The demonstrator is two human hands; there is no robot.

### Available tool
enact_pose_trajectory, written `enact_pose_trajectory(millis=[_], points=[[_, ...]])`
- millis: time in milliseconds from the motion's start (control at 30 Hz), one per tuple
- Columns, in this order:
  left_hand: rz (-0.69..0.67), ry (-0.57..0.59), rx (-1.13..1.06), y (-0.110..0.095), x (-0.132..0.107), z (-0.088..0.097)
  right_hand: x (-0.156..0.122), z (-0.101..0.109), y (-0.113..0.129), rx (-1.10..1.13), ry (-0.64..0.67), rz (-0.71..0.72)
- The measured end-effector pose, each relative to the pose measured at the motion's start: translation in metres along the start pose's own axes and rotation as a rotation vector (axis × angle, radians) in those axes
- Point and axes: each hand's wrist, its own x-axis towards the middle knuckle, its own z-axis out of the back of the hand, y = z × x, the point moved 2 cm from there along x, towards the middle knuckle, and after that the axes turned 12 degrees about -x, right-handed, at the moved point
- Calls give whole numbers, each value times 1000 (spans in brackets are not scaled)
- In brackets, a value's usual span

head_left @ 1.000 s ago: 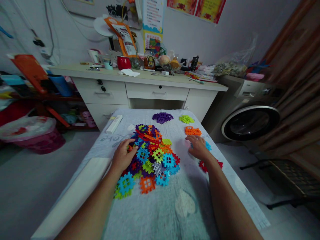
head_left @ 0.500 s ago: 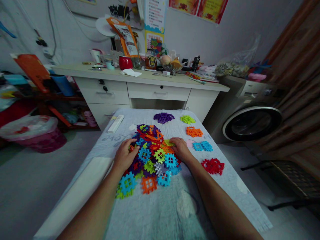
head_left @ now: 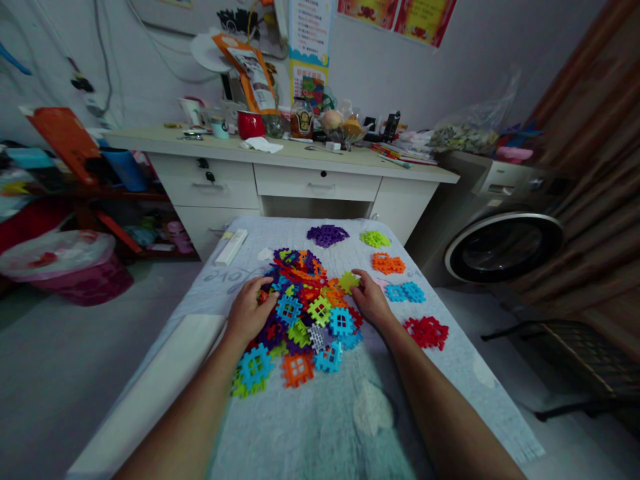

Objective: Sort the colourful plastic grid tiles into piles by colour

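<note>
A heap of mixed plastic interlocking blocks (head_left: 300,267) lies on the cloth-covered table. My left hand (head_left: 251,310) rests against the heap's left side, its thumb and fingers apart around some pieces. At the heap's right edge, my right hand (head_left: 369,297) pinches a yellow-green interlocking block (head_left: 349,281) between thumb and fingers. Blue window-shaped blocks (head_left: 342,322) and an orange window block (head_left: 298,369) lie at the near side of the heap. Sorted by colour are purple (head_left: 327,235), green (head_left: 375,239), orange (head_left: 389,263), blue (head_left: 405,292) and red blocks (head_left: 427,332).
A white strip-shaped box (head_left: 232,247) lies at the table's far left. Behind the table stands a white desk (head_left: 280,157) loaded with jars, a red pot and papers. A washing machine (head_left: 500,220) is on the right, and a pink bin (head_left: 85,277) on the left.
My right hand has drawn slightly to the right from the heap, with the yellow-green block now lifted clear in its fingers. My left hand has stayed in place.
</note>
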Motion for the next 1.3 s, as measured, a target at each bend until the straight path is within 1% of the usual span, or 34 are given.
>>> enact_pose_trajectory(millis=[233, 300, 433, 600, 967, 1067, 1167, 1233, 1300], points=[[-1, -10, -11, 0, 0, -1, 0, -2, 0, -82, 5, -34], [-8, -10, -8, 0, 0, -1, 1, -3, 0, -100, 6, -14], [-11, -5, -5, -1, 0, 0, 1, -6, -3, -164, -31, 46], [-18, 0, -2, -1, 0, 0, 0, -6, -4, -238, -51, 45], [14, 5, 14, -5, 0, 0, 7, 0, -6, -283, 57, 46], [23, 3, 15, -5, 0, 0, 12, 4, -5, -283, 110, 45], [23, -1, 15, -4, 0, 0, 23, 14, -5, -281, 160, 63], [15, -1, 14, -4, 0, 0, 35, 24, -9, -269, 142, 58], [16, 0, 14, -5, 0, 0, 50, 37, -18, -261, 84, 21]])
